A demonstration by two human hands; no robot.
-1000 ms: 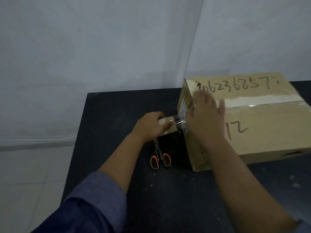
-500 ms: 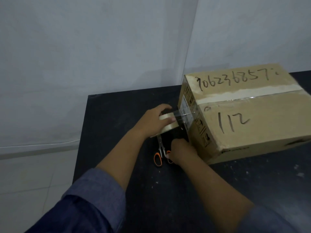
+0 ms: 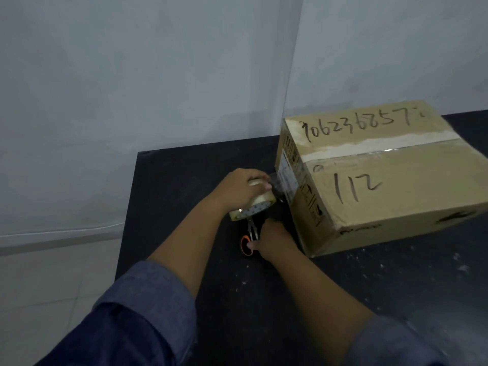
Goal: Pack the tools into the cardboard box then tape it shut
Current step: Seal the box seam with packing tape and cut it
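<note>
Left hand: your left hand [image 3: 244,186] was clamped around the tape roll [image 3: 252,207], holding it raised just beside the box's near-left end.
Right hand: your right hand [image 3: 274,240] lay low on the table [image 3: 184,180], fingers curled at the scissors [image 3: 249,240]; whether they had closed on the handles, I cannot tell.
Tape strip: a clear strip ran taut from the roll to the end face of the cardboard box [image 3: 383,186], still uncut.
Box: it sat closed on the table, to the right of both hands, with tape already along the top seam.
Scissors: they lay directly below the roll, orange handles toward you, blades pointing away toward the stretched strip.
Key relation: the strip stood above and slightly beyond your right hand, and the scissors' long axis already ran toward it.
Nearer hand: your right was the one at the scissors, while your left was busy keeping tension.
Judgement: the cut looked like the next step, needing a lift of the blades up to the strip.
</note>
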